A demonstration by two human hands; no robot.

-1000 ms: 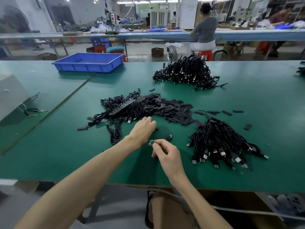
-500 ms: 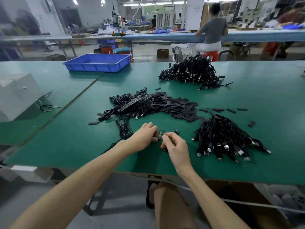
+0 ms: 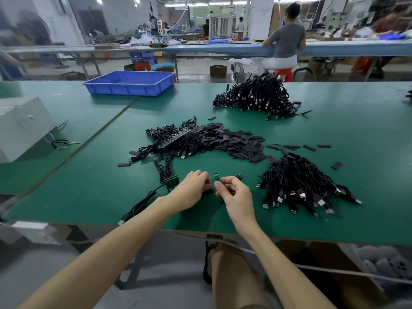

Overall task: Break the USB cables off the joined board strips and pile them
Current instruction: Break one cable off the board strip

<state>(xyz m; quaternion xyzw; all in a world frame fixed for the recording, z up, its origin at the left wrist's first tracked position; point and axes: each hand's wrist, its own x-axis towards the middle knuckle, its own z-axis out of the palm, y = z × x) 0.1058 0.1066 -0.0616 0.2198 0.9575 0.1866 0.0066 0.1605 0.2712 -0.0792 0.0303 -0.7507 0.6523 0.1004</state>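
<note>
Change noted: a second ago the left hand [image 3: 192,190] lay further out, toward the heap. Half a second ago I had both hands pressed close together. Now they stand just apart, left of the near pile [image 3: 298,184] of cables.

The right hand [image 3: 236,197] pinches a single small board [image 3: 216,177] between thumb and forefinger, upright and clear of the left hand. The left hand is curled over the board strip [image 3: 172,182], whose green end shows past the knuckles on the side away from the near pile. Its cables [image 3: 142,204] trail toward the near edge of the table [image 3: 66,197].

My judgement: one unit has just snapped off the strip and is due for the near pile. The strip appears to hold more to break.

Stock: the heap [image 3: 176,139] of unbroken strips and cables lies beyond the hands, up and left of the near pile. Black sleeves [image 3: 234,141] are spread beside it. A far pile [image 3: 256,97] sits well behind the near pile.

Containers: one blue tray [image 3: 129,84], well beyond and left of the near pile, at the table's far edge. Its floor shows plain blue where I can see it, with no cables in view inside.
</note>
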